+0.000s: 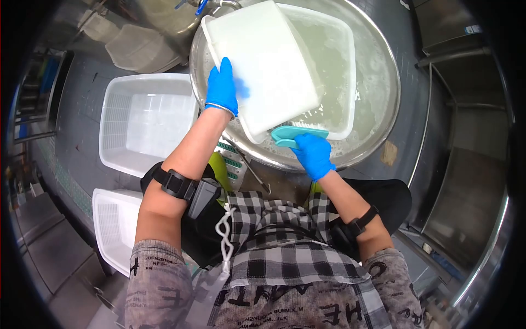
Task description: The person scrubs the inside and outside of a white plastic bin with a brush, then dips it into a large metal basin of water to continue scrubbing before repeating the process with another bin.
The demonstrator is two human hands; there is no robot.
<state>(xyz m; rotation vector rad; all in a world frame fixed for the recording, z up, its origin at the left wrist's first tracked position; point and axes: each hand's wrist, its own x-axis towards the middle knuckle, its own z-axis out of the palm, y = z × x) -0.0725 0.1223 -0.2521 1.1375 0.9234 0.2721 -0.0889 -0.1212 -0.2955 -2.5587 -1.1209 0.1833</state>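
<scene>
My left hand [222, 88], in a blue glove, grips the side wall of a white plastic tub [263, 66]; blue shows faintly through the wall. The tub is tilted over a large round metal basin [388, 109] of cloudy, sudsy water. In my right hand [315, 154], also gloved in blue, is a teal scrub brush [300, 133]. Its white bristles face away from me, close to the tub's lower corner. Behind the tilted tub, another white tub [352, 71] sits in the water, partly covered by it.
Left of the basin, a white slotted basket [150, 118] stands on the grey floor, with a second white basket [115, 219] nearer me. A blue-handled tap [201, 6] is at the top. Metal counters [466, 197] line the right side. A floor grate [231, 156] lies below the basin.
</scene>
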